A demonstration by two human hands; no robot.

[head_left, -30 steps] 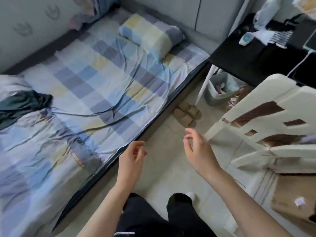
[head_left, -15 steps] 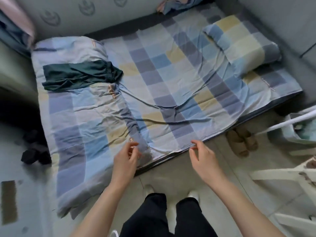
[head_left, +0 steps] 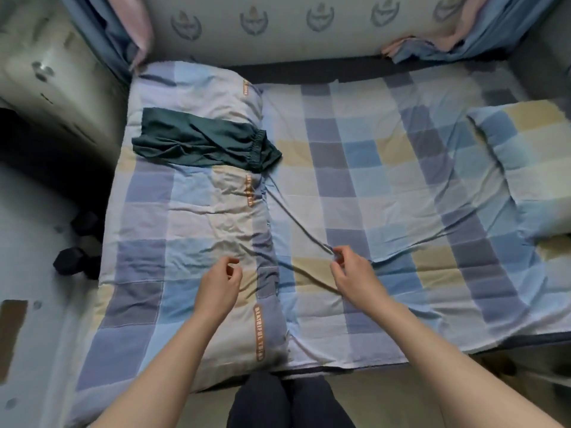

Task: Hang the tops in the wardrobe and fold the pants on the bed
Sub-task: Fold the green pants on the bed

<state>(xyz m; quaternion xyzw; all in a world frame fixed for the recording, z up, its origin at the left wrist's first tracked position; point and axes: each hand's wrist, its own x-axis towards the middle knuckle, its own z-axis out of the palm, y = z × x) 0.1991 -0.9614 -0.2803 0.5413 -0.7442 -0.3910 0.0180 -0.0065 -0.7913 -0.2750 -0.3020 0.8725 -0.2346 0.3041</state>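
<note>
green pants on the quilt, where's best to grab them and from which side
Probably the elastic waistband end of the green pants, coming from their right: it points toward the bed's middle, lies flat and open, and is the end nearer both empty hands, left hand and right hand.

Pants [head_left: 205, 148] lie on quilt [head_left: 185, 217] at bed [head_left: 355, 168] left, pillow [head_left: 522, 162] at right, both hands [head_left: 220, 281] [head_left: 352, 273] over near edge.
</note>
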